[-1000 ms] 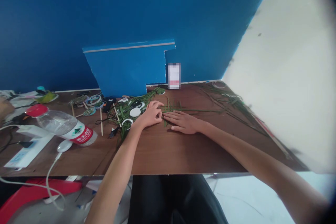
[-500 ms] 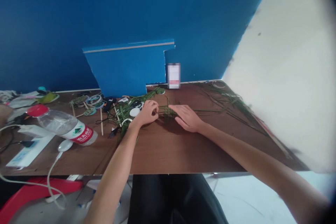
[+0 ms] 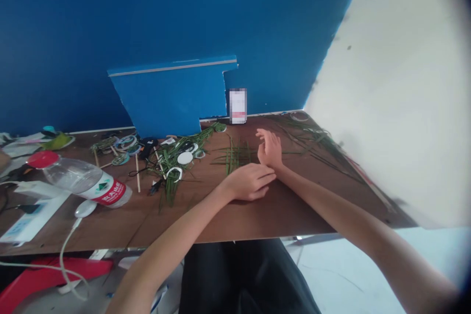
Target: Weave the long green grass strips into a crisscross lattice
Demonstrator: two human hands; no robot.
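Note:
On the brown table lies a loose lattice of crossed green grass blades (image 3: 231, 155). My left hand (image 3: 250, 181) is palm down just in front of it, fingers stretched toward my right wrist, with nothing visible in them. Whether its fingertips touch the wrist I cannot tell. At the right side of the lattice is my right hand (image 3: 270, 148), its fingers loosely bent and apart from the thumb. It shows nothing held and hides the right part of the crossed blades.
Left of the lattice lie a heap of blades (image 3: 171, 181), a white disc (image 3: 185, 158) and thin sticks. A plastic bottle (image 3: 83, 179) and a power strip (image 3: 33, 216) are farther left. More blades (image 3: 320, 140) lie right. A blurred phone-like panel (image 3: 238, 106) stands behind.
My left hand has left the left edge of the lattice and come right and nearer to me. My right hand has shifted up and right, its fingers now more bent. The view has turned slightly.

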